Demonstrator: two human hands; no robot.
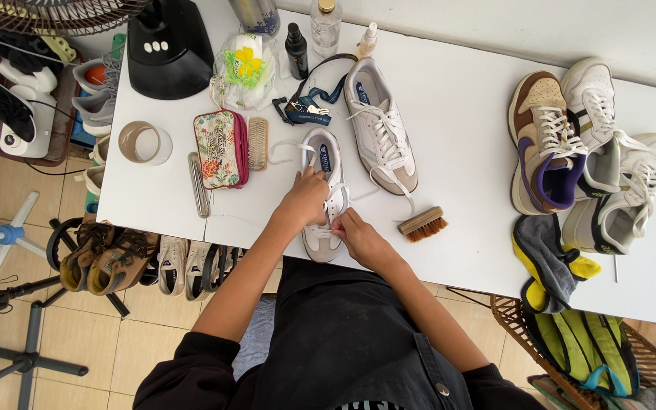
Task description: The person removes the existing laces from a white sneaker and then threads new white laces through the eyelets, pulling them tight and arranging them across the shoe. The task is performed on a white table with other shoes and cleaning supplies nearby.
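Currently left hand pins shoe flat on worktop for steadiness; right hand fingers pinch lace, brush parked nearby.

Bright even daylight, soft shadows, sharp focus, slight edge distortion

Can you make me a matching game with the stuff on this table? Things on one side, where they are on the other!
Things:
1. brush
2. floral pouch
3. brown and purple shoe
4. white shoe

Places:
A. far right of the table
B. under both hands
C. just right of the right hand
D. left of the left hand

Pairs: 1-C, 2-D, 3-A, 4-B
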